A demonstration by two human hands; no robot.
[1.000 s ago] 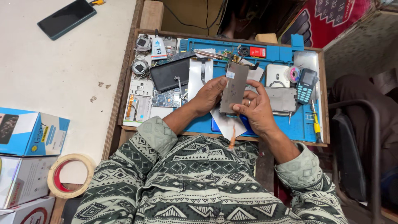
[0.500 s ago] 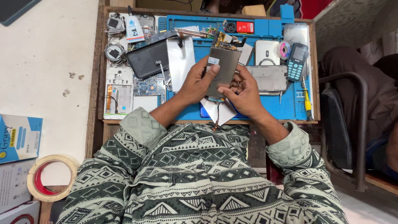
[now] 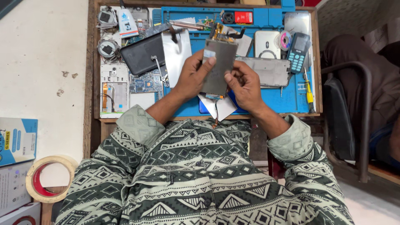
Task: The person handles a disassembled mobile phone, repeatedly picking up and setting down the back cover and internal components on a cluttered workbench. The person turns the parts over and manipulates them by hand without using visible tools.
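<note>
While we hold the grey phone panel [image 3: 216,66] up over the blue work mat [image 3: 254,104], both hands stay clamped on it: our left hand [image 3: 191,77] grips its left edge, our right hand [image 3: 246,85] pinches the right edge. Since a second ago the view has slid toward the desk, the panel sitting at centre, with the keypad phone [image 3: 298,52] at 2 o'clock. Its lower end and dangling cable are hard to make out.

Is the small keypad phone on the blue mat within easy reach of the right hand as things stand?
Probably yes. The keypad phone lies uncovered on the blue mat, just beyond the right hand, but that hand is pinching the grey panel with the left hand.
</note>
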